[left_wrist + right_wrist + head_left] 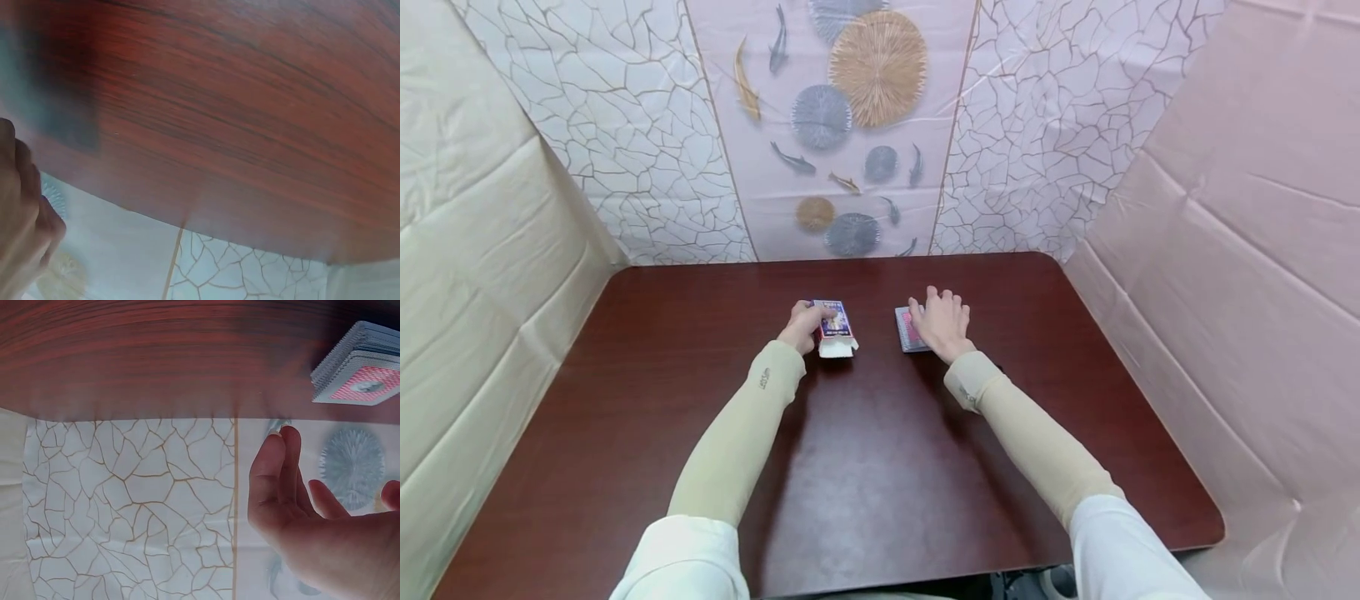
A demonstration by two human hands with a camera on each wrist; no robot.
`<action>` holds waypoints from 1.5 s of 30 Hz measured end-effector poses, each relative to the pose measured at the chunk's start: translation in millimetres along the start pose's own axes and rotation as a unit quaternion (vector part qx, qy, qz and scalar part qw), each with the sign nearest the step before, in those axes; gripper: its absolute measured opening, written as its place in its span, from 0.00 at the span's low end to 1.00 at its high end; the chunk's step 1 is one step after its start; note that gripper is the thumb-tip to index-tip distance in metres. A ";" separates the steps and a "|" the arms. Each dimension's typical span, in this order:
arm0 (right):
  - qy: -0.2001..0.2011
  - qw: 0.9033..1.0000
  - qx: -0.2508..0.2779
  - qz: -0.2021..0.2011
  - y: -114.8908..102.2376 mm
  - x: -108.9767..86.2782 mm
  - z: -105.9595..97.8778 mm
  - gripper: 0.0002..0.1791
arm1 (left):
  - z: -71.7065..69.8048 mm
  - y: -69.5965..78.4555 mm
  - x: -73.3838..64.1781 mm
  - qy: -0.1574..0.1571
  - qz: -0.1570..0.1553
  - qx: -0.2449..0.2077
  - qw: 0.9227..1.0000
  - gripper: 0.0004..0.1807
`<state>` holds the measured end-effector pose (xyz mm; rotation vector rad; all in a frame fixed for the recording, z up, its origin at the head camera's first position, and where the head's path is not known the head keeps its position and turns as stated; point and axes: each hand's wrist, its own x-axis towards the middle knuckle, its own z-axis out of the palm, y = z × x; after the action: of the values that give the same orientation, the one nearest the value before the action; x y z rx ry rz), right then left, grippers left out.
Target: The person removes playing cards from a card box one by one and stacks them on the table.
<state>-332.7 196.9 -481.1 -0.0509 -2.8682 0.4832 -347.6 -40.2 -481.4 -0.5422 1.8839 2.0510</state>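
Observation:
My left hand (802,323) grips a playing-card box (841,324) by its left side, the thumb lying across the printed face. The box's white end flap hangs open toward me. In the left wrist view, only the bent fingers of the left hand (22,219) show at the left edge, and the box cannot be made out. A stack of playing cards (908,335) with red-patterned backs lies on the table, partly covered by my right hand (943,323). In the right wrist view, the right hand (312,525) is apart from the card stack (362,378), holding nothing, fingers loosely bent.
The dark red-brown wooden table (880,467) has rounded corners. Behind it hangs a patterned wall cloth (865,192), and pale fabric (1225,250) drapes down both sides. A dark shadow lies on the table under the box.

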 end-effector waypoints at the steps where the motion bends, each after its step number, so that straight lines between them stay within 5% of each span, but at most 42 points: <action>1: 0.001 1.000 0.004 0.000 -0.7 -0.6 -0.8 0.29 | 0.2 -1.3 0.6 0.010 0.009 0.020 1.000 0.32; 4: -0.002 1.000 0.009 -0.002 -1.3 -5.7 -0.2 0.29 | 3.1 -8.7 0.9 0.044 0.027 0.094 0.994 0.32; 7: -0.016 1.000 0.007 -0.003 0.9 -15.6 3.2 0.29 | 9.7 -18.8 -2.8 0.075 0.030 0.177 0.981 0.30; 10: -0.019 1.000 0.003 -0.003 1.6 -22.9 3.8 0.29 | 17.7 -23.3 -8.4 0.096 0.053 0.276 0.955 0.28; 13: 0.003 1.000 0.008 -0.010 -1.8 -23.3 0.1 0.28 | 23.1 -19.4 -11.2 0.107 0.093 0.365 0.920 0.24; 16: 0.023 0.999 0.010 -0.026 -6.0 -21.0 -5.0 0.26 | 24.9 -14.3 -9.6 0.109 0.114 0.424 0.892 0.23; 21: 0.017 0.999 -0.006 -0.045 -9.8 -22.8 -8.8 0.24 | 19.5 -16.4 -4.9 0.108 0.088 0.479 0.867 0.23; 29: 0.040 0.997 0.004 -0.059 -13.8 -24.7 -12.8 0.23 | 7.1 -15.8 -5.7 0.107 0.101 0.442 0.885 0.33; 38: 0.008 0.993 0.052 -0.107 -1.7 -40.4 1.7 0.26 | 8.0 -24.4 -9.3 0.096 0.075 0.416 0.901 0.39; 41: -0.004 0.987 0.067 -0.143 4.2 -41.7 4.7 0.29 | 11.2 -24.9 -8.8 0.090 0.067 0.435 0.894 0.41; 45: -0.001 0.984 0.066 -0.165 8.8 -39.1 2.9 0.31 | 22.4 -26.9 -5.4 0.109 0.078 0.480 0.867 0.38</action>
<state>-295.3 201.5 -495.3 0.4396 -2.7585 0.5997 -331.9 -15.3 -501.0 -0.3482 2.7966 0.8773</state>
